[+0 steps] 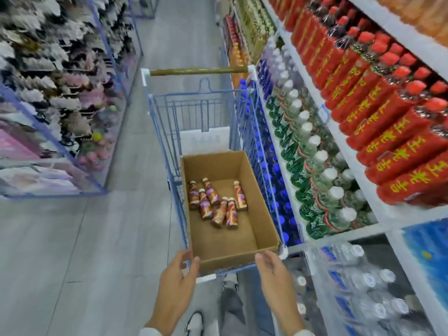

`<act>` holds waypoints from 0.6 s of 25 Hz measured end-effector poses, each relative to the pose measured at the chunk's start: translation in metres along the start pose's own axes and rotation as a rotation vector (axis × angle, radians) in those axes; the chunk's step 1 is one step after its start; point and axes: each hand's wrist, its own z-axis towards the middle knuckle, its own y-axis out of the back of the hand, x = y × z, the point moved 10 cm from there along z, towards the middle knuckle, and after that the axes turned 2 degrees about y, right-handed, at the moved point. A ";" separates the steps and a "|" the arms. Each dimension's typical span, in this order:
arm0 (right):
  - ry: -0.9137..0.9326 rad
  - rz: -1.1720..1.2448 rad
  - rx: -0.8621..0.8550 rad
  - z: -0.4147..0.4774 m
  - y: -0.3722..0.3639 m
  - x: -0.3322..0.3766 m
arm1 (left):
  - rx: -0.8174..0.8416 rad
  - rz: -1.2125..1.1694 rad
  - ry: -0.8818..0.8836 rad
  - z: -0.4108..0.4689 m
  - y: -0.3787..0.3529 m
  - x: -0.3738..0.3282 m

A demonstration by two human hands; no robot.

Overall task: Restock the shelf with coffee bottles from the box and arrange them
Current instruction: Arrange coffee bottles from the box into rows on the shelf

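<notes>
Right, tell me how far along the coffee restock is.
Done: cannot tell; no coffee bottles show on the shelves in view. In hand: the left hand and right hand are at the near end of the cardboard box in the blue cart, holding no bottle. Left: six coffee bottles lie loose in the box, still to shelve.

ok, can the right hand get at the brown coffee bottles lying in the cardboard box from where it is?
Probably yes. The open-topped cardboard box has no lid or flaps over the brown coffee bottles, and nothing lies on them. The right hand is at the box's near edge, empty, so it would only need to reach forward and down.
</notes>
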 end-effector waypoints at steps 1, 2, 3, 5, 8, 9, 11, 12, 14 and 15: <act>-0.007 -0.012 0.014 0.011 -0.002 0.003 | -0.006 0.005 0.019 0.008 -0.004 0.000; -0.014 -0.021 0.034 0.024 -0.005 0.006 | -0.009 0.015 0.035 0.019 -0.011 0.000; -0.024 -0.021 0.055 0.038 -0.008 0.007 | -0.006 0.032 0.054 0.030 -0.020 0.000; -0.047 0.009 0.081 0.068 -0.011 0.006 | 0.017 0.073 0.084 0.056 -0.041 -0.005; -0.109 0.029 0.131 0.120 -0.015 -0.002 | 0.039 0.152 0.165 0.108 -0.079 -0.010; -0.130 0.028 0.136 0.135 -0.015 -0.004 | 0.045 0.178 0.197 0.127 -0.091 -0.012; -0.164 0.002 0.151 0.159 -0.016 -0.006 | 0.050 0.247 0.249 0.168 -0.115 -0.014; -0.183 -0.026 0.163 0.171 -0.017 -0.009 | 0.062 0.266 0.280 0.193 -0.129 -0.009; -0.206 -0.074 0.172 0.189 -0.018 -0.012 | 0.094 0.298 0.352 0.235 -0.154 0.007; -0.215 -0.090 0.194 0.194 -0.020 -0.014 | 0.120 0.315 0.395 0.253 -0.166 0.020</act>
